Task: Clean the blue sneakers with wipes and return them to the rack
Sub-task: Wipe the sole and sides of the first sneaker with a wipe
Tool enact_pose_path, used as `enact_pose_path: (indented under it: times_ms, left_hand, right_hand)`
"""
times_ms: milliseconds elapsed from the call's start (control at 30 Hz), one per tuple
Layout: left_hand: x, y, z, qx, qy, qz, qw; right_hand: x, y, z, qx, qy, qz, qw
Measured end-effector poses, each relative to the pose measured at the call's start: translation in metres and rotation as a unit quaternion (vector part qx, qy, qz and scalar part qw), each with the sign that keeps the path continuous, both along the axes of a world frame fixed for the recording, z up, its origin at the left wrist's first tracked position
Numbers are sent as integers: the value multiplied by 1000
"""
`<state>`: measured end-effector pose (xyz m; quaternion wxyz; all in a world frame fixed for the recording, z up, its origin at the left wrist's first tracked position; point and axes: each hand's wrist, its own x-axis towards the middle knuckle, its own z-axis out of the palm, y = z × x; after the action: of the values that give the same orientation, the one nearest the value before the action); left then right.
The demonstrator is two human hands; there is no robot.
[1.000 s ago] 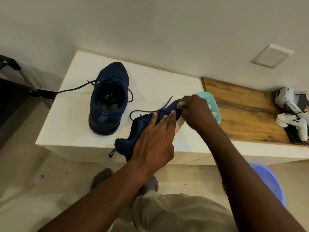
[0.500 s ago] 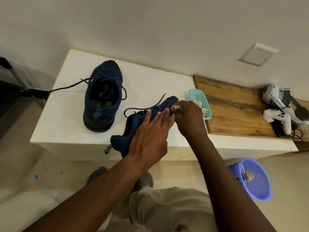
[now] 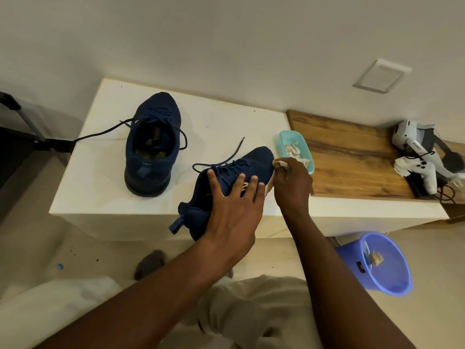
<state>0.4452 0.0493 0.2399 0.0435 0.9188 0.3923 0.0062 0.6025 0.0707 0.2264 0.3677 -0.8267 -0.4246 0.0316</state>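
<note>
Navy knit on the sneaker in hand (image 3: 254, 159) is what we are cleaning right now; it is lying tipped on its side at the near edge of the white counter (image 3: 100, 172), with its long axis running from the heel at 7 o'clock, which is hanging past the edge, to the toe at 1 o'clock. Our left hand (image 3: 234, 210) is pressing down across the laces with the fingers (image 3: 241, 178) spread and nearly straight, and we cannot see the thumb. Our right hand (image 3: 292, 187) is pinching a crumpled white wipe (image 3: 280, 163) between curled fingers and holding it against the pale sole edge by the toe. That toe is sitting at about 10 o'clock from the right knuckles, so we are judging the right hand to be the nearer one for working along the sole towards the heel. The other sneaker (image 3: 153, 147) is standing upright at 9 o'clock, well apart. A teal tub (image 3: 278, 142) of wipes is sitting just beyond the toe at 1 o'clock.
</note>
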Motion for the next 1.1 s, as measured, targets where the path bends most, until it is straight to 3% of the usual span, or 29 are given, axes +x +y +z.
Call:
enact_pose_path:
  times_ms: [133,333,500,667,800,967,1100]
  left_hand:
    - [-3,-5,5,-21,-6,11,1000]
    - [-21,-4,11,-27,-131,34,990]
    - [-34,6,21,-165,-176,112,964]
    - [-33,4,24,-207,-115,124,964]
    - [-22,-4,24,-238,-137,110,955]
    - [-9,0,17,-135,-99,107,980]
    - [-16,19,8,-137,-71,120,981]
  right_hand:
    - [4,3,-5,11,18,-5,1000]
    - [8,0,-9,-6,66,-32,997]
    - [15,-6,-12,-1,166,-40,985]
    - [15,-9,-11,-16,188,-40,981]
    - [7,-15,-8,-45,178,-12,983]
    - [-3,-23,-12,-72,230,21,970]
    - [-12,-20,-13,-66,283,44,956]
